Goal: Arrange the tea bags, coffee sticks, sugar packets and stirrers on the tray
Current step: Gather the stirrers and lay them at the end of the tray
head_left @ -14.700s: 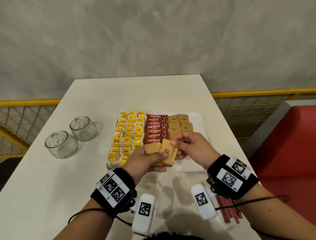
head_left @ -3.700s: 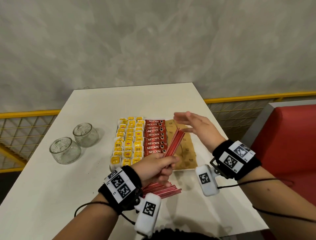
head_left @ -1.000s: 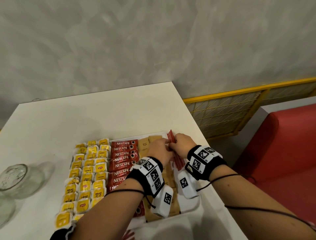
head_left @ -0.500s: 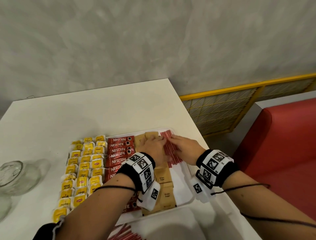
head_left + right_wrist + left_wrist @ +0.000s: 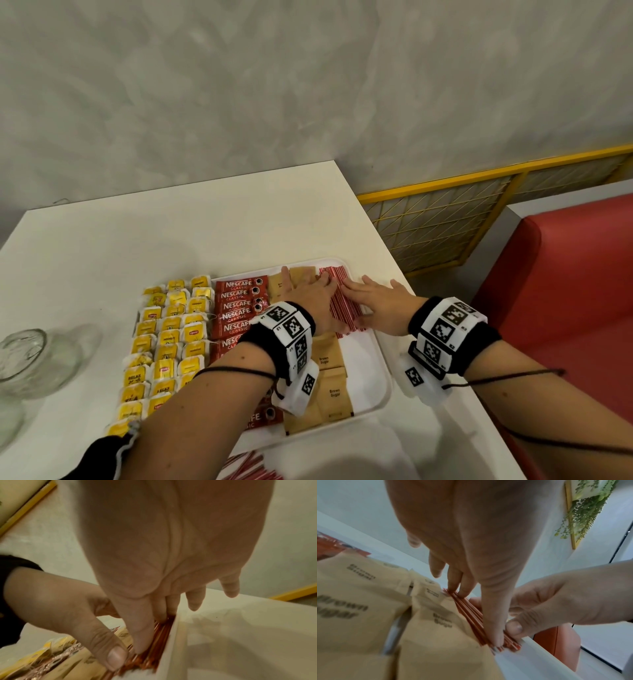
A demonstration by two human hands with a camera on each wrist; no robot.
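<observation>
Inside the tray [image 5: 383, 380]: stirrers [image 5: 339, 301], sugar packets [image 5: 330, 380].

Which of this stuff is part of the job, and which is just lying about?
Job: tray, tea bags, coffee sticks, sugar packets, stirrers under left hand and right hand, spare stirrers.
Lying about: glass jar.

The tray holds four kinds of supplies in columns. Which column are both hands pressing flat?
The red stirrers, the rightmost column by the tray's right rim; left hand and right hand lie on them.
</observation>
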